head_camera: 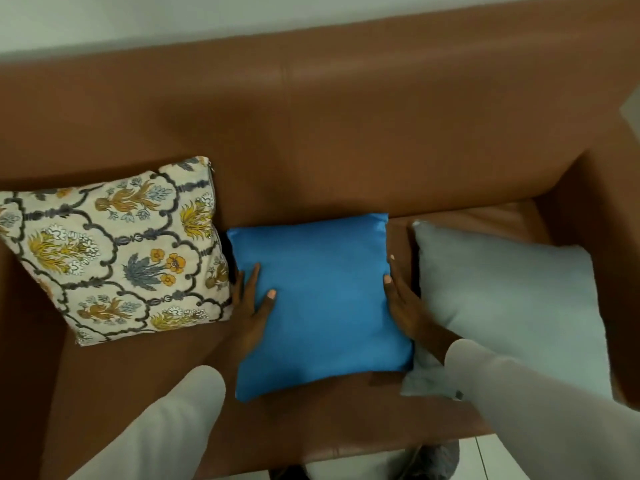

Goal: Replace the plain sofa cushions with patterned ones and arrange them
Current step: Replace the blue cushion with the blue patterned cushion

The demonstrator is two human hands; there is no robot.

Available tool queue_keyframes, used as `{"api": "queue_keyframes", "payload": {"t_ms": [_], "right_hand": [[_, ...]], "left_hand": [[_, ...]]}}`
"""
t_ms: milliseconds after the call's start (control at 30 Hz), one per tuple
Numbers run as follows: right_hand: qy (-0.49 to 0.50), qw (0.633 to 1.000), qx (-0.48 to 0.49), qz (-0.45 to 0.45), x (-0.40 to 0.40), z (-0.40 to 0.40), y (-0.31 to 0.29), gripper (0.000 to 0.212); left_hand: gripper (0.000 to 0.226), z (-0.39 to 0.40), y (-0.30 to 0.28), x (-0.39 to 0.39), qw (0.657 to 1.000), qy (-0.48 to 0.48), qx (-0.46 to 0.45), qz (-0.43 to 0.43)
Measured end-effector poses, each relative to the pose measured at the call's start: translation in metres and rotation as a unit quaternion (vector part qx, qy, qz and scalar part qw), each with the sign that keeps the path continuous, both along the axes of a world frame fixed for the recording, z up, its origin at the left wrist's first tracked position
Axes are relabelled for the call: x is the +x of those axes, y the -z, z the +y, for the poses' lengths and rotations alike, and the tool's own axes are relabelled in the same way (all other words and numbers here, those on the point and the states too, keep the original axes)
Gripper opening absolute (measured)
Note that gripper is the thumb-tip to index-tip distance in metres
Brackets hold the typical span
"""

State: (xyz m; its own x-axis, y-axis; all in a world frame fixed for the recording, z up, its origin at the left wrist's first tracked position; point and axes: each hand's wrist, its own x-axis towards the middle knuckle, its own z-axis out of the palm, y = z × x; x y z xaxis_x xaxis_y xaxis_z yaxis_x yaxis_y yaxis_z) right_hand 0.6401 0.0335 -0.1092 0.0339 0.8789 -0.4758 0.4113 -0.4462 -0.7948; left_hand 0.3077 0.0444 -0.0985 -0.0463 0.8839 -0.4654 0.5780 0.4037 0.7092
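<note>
Grip: left hand (254, 306) and right hand (403, 301) clamp blue cushion (322, 306) by opposite side edges.
Position: centred between both hands.
Neighbours: patterned cushion (117, 251) left, grey cushion (512, 306) right.

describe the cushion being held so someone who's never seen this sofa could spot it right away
On the seat of the brown leather sofa three cushions lie in a row. It is the middle one, the blue cushion, gripped at its sides by both hands. Unlike the floral patterned cushion and the pale grey cushion, it is plain bright blue.
</note>
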Motion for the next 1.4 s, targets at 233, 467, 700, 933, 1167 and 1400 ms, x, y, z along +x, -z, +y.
{"api": "queue_keyframes", "payload": {"t_ms": [233, 467, 700, 933, 1167, 1400], "right_hand": [[0.000, 0.995, -0.010, 0.101, 0.028, 0.024, -0.072, 0.052], [0.171, 0.941, -0.105, 0.272, 0.062, 0.093, -0.125, 0.041], [0.198, 0.950, -0.040, 0.239, 0.007, 0.121, -0.075, 0.064], [0.229, 0.945, 0.062, 0.224, -0.033, 0.108, -0.037, 0.068], [0.151, 0.925, 0.286, -0.199, -0.053, 0.110, -0.033, 0.066], [-0.240, 0.760, 0.460, -0.392, -0.078, 0.113, -0.013, 0.055]], "left_hand": [[0.040, 0.025, -0.074, -0.006, 0.986, -0.124, -0.048, -0.105], [0.073, 0.054, -0.136, 0.012, 0.952, -0.156, -0.215, -0.152], [0.085, 0.088, -0.088, 0.042, 0.950, -0.246, -0.061, -0.181], [0.087, 0.091, -0.057, 0.031, 0.955, -0.242, 0.151, -0.079], [0.070, 0.088, -0.046, 0.026, 0.943, -0.173, 0.273, 0.076], [0.072, 0.081, -0.009, 0.050, 0.888, 0.072, 0.339, 0.302]]}}
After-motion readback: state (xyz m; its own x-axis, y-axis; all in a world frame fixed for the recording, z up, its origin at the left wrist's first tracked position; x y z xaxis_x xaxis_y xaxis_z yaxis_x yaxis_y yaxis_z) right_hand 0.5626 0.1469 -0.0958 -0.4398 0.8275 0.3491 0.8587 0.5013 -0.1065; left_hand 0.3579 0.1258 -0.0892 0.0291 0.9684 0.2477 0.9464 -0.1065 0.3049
